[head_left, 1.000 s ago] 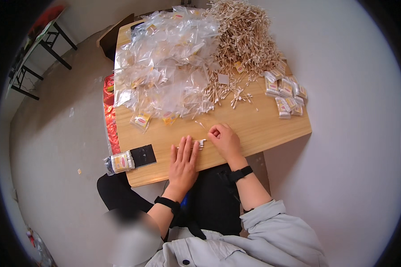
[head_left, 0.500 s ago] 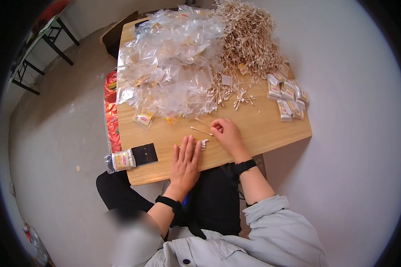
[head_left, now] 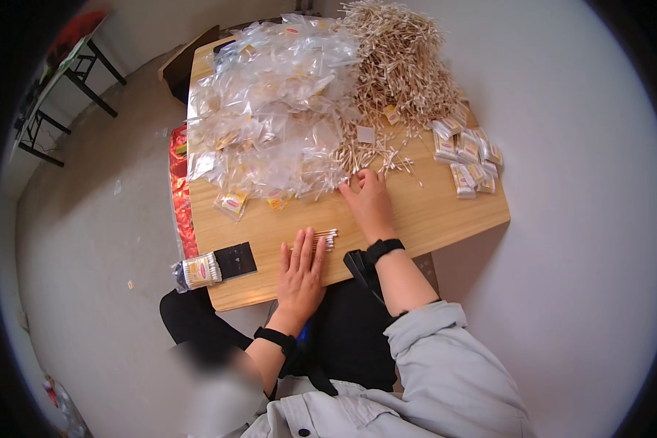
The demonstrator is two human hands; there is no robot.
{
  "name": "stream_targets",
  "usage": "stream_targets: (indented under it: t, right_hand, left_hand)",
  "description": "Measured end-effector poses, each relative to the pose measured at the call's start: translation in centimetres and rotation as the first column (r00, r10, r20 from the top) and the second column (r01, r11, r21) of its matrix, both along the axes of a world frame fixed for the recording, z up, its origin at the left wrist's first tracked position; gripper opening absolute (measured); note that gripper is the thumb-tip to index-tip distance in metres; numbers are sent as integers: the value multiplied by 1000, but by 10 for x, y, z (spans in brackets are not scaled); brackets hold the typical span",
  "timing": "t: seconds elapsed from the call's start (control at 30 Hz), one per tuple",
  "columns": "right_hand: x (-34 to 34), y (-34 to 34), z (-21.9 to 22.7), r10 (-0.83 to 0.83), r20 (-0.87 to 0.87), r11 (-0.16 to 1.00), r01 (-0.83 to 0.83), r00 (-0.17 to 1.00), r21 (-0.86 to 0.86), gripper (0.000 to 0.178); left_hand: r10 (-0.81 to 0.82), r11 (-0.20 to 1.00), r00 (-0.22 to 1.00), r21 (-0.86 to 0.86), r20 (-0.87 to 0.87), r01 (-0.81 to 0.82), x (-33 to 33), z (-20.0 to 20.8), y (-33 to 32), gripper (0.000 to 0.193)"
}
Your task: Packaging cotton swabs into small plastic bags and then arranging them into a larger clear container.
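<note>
My left hand (head_left: 300, 271) lies flat with fingers outstretched over a small row of cotton swabs (head_left: 329, 235), whose white tips stick out to the right of the fingers. My right hand (head_left: 370, 203) reaches to the near edge of a big heap of cotton swabs (head_left: 400, 62). Its thumb and fingers are curled in a pinch beside some loose swabs; what is between the fingertips is too small to make out. Left of the heap lies a large pile of clear plastic bags (head_left: 277, 102) with small labels inside.
Small filled swab packs (head_left: 466, 157) are stacked at the table's right. A filled swab pack (head_left: 199, 271) lies by a black rectangle (head_left: 236, 260) at the front left. One labelled bag (head_left: 231, 203) lies apart on the wooden table (head_left: 423, 219). Red wrapping (head_left: 182, 190) hangs along the left edge.
My right hand has moved away from me to the heap's near edge. Two loose swabs that lay on the table beside it no longer show there. My left hand stays over the row.
</note>
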State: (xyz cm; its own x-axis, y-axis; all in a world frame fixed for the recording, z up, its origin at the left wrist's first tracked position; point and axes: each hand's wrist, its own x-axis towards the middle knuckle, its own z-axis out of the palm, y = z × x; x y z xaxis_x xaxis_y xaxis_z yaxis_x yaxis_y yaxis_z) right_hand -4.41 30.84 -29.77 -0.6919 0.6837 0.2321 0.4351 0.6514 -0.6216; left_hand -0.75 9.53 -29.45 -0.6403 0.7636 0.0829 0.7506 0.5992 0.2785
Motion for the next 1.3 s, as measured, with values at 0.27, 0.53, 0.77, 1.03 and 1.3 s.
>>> stream_targets:
  t: [0.27,0.53,0.77,1.03,1.3]
  right_hand:
    - [25,29,-10,-23,5,999,23,1000,-49,10]
    - [62,-24,10,253,-7,947,-249,968,-201,9]
    - [39,21,-7,-114,-171,950,58,979,-306,32]
    - [14,63,-8,-204,74,974,210,976,-82,16]
    - [55,41,-3,120,-64,961,-132,991,-241,9]
  left_hand:
    - [6,999,1000,45,-10,-6,2,0,1,81]
    - [-39,999,999,29,-11,40,-2,-2,-1,83]
    - [-19,1000,1000,15,16,19,1,4,3,89]
    - [-14,1000,1000,-4,20,14,1,4,1,94]
    - [-7,1000,1000,-2,13,7,0,2,1,91]
